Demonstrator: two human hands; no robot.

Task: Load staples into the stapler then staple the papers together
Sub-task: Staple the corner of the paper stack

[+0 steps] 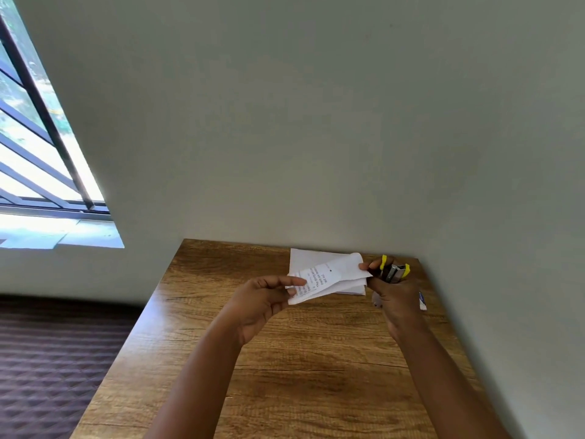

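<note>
My left hand (262, 299) pinches the near end of a small printed paper slip (329, 277) and holds it lifted above the wooden table (300, 359). My right hand (395, 296) grips a yellow and metal stapler (394, 271), whose mouth sits at the slip's far right end. Under the slip lies a blank white sheet (311, 258) flat on the table by the wall.
The table stands in a corner, with grey walls (316, 122) behind and to the right. A small white and blue object (422, 301) lies by the right wall near my right hand. A barred window (38, 137) is at left, dark patterned floor (47, 359) below.
</note>
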